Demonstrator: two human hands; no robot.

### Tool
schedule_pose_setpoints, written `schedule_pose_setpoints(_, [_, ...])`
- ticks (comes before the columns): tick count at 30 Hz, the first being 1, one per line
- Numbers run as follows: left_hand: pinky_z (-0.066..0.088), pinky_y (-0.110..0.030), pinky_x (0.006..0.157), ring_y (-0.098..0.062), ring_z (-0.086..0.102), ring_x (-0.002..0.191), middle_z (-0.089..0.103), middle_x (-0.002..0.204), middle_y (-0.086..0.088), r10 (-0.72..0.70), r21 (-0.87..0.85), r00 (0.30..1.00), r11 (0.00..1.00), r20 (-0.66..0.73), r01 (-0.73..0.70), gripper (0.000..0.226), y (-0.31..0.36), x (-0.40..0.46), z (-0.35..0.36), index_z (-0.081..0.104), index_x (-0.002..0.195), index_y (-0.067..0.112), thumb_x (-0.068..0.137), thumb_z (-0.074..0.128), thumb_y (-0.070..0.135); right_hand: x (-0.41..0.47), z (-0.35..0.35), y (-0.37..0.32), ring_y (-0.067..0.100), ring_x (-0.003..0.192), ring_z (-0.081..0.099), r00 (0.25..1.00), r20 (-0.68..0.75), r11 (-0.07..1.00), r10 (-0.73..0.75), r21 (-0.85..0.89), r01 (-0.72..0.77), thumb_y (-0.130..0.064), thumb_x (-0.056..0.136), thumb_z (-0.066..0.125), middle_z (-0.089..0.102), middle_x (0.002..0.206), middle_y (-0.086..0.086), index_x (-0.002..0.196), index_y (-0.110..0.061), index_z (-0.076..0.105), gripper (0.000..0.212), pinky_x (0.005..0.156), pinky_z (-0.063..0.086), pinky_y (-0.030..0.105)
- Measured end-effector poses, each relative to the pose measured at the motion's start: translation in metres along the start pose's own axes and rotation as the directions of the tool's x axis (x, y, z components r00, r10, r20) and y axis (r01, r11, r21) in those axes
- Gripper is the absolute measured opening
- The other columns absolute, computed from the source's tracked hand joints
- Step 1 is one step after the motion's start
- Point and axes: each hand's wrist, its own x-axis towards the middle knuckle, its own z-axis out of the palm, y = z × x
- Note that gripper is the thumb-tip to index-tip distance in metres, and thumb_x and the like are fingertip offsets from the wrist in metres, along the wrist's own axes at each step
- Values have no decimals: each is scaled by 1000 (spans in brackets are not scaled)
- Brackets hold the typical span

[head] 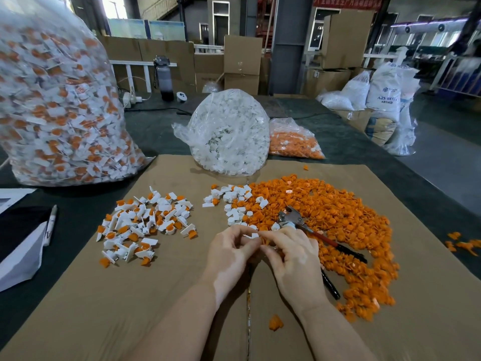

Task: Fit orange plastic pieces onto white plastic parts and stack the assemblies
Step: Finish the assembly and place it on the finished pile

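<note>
1. The orange pieces [325, 225] are heaped right of centre and the loose white parts [235, 204] lie at the heap's left edge, both probably kept within reach.
2. Finished assemblies [145, 225] lie in a pile at the left.
3. The left hand [230, 252] pinches a white part [253, 235]. The right hand [291, 254], fingers curled, meets it with an orange piece, apparently aligning the fit.

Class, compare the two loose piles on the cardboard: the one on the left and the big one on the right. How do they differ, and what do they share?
The left pile holds joined white-and-orange pieces; the right pile is almost all orange, with loose white parts at its left edge. The left pile is smaller and sparser; the right pile is wider and denser. Pliers lie on the right pile; nothing lies on the left one. Both rest on the cardboard.
</note>
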Motion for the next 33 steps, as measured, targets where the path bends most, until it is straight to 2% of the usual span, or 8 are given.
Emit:
schedule_pose_setpoints(5, [53, -32, 66, -20, 61, 63, 64, 71, -16, -44, -48, 999, 998, -2, 44, 14, 4, 2, 0, 62, 99, 2, 87, 64, 8, 1, -5, 2, 21, 91, 62, 997, -76, 995, 19, -95, -26, -27, 77, 74, 68, 94, -1, 102, -16, 72, 28, 81, 37, 38])
schedule_pose_setpoints(8, [49, -24, 55, -13, 56, 54, 62, 65, -10, -109, -127, 993, 986, -36, 103, 13, 3, 4, 0, 61, 100, 3, 87, 63, 6, 8, -15, 6, 23, 106, 56, 965, -100, 931, 244, -256, -262, -38, 87, 63, 64, 112, 3, 118, -16, 64, 38, 91, 30, 40])
schedule_pose_setpoints(11, [50, -21, 55, -9, 56, 54, 63, 65, -7, -136, -140, 989, 982, -53, 127, 11, 1, 7, -1, 62, 98, 8, 87, 63, 9, 20, -28, 18, 21, 127, 36, 822, 66, 726, 566, -514, -458, -55, 90, 42, 42, 138, 2, 137, -21, 41, 58, 105, 21, 44])
schedule_pose_setpoints(14, [51, -20, 57, -9, 57, 56, 64, 67, -6, -148, -152, 988, 979, -54, 138, 8, 1, 11, -2, 63, 95, 9, 87, 63, 9, 30, -35, 25, 26, 131, 27, 693, 236, 673, 682, -574, -467, -53, 87, 42, 35, 140, 6, 128, -22, 46, 51, 109, 13, 54])
schedule_pose_setpoints(18, [50, -19, 55, -11, 56, 55, 63, 66, -7, -165, -158, 985, 975, -55, 155, 9, 3, 12, 0, 62, 95, 6, 87, 63, 7, 34, -36, 26, 28, 132, 26, 673, 300, 670, 676, -632, -390, -53, 84, 48, 31, 141, 7, 128, -25, 45, 52, 108, 13, 56])
schedule_pose_setpoints(24, [49, -17, 48, -9, 55, 50, 62, 62, -6, -204, -243, 978, 952, -44, 188, 10, 9, 13, -1, 61, 98, 1, 88, 61, 5, 32, -42, 17, 24, 116, 43, 791, 224, 702, 569, -632, -326, -53, 89, 43, 48, 123, 3, 117, -22, 47, 42, 99, 33, 44])
schedule_pose_setpoints(30, [47, -18, 46, -10, 51, 47, 60, 58, -6, -275, -443, 961, 862, -5, 245, 15, 12, 16, -4, 56, 103, -3, 88, 58, 0, 45, -52, -2, 19, 72, 53, 755, 456, 881, 472, -261, -394, -45, 93, 42, 54, 78, 1, 84, -17, 52, 32, 56, 33, 29])
schedule_pose_setpoints(33, [46, -18, 46, -11, 51, 47, 61, 59, -7, -303, -464, 953, 846, -17, 261, 9, 12, 20, -4, 57, 97, 0, 88, 58, -1, 48, -54, -12, 16, 57, 44, 661, 617, 878, 427, -109, -466, -38, 92, 48, 48, 64, 2, 80, -6, 60, 36, 54, 29, 28])
